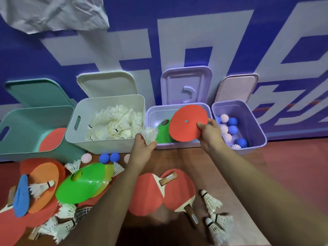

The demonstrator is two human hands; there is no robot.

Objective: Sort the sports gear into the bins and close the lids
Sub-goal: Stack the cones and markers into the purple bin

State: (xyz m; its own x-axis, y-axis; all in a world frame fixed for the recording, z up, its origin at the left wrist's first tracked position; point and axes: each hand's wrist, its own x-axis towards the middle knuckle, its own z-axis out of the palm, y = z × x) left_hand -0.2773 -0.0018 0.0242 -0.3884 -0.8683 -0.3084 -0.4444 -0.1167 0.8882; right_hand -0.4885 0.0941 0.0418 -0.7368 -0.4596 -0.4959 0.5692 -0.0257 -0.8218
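Right hand (211, 133) pinches the edge of a flat red plastic disc cone (187, 123) between thumb and fingers, holding it tilted over the open pale lavender plastic bin (152, 118), where a green disc cone (163, 134) lies. Left hand (143, 149) grips a white feather shuttlecock (150, 134) just beside the front right corner of the white plastic bin (106, 143) heaped with shuttlecocks. Two red table-tennis paddles (147, 194) lie on the floor beneath the forearms.
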